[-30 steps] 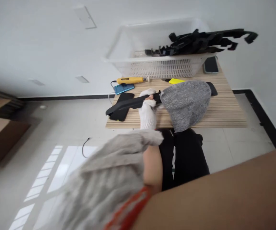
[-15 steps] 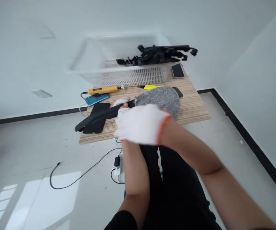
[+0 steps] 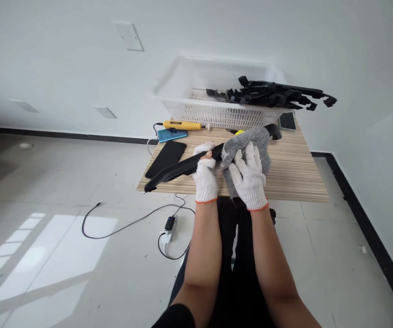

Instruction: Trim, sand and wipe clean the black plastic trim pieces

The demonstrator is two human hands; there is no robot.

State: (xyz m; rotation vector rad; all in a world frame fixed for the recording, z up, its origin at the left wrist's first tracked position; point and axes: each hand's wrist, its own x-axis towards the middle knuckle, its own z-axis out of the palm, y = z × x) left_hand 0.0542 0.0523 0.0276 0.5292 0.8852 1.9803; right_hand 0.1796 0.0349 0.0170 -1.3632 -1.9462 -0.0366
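Both my hands wear white knit gloves with orange cuffs. My left hand is closed around a long black plastic part that sticks out to the left over the wooden table. My right hand rests with fingers spread on a grey cloth, pressing it against the right end of the black part. The part's right end is hidden under the cloth.
A white slatted basket at the table's back holds several black plastic parts. A yellow tool, a blue phone, a black phone and another phone lie on the table. Cables and a power strip lie on the floor.
My right hand has come down from close to the camera onto the grey cloth. The view has swung and steadied. My left hand has kept its grip on the black part.
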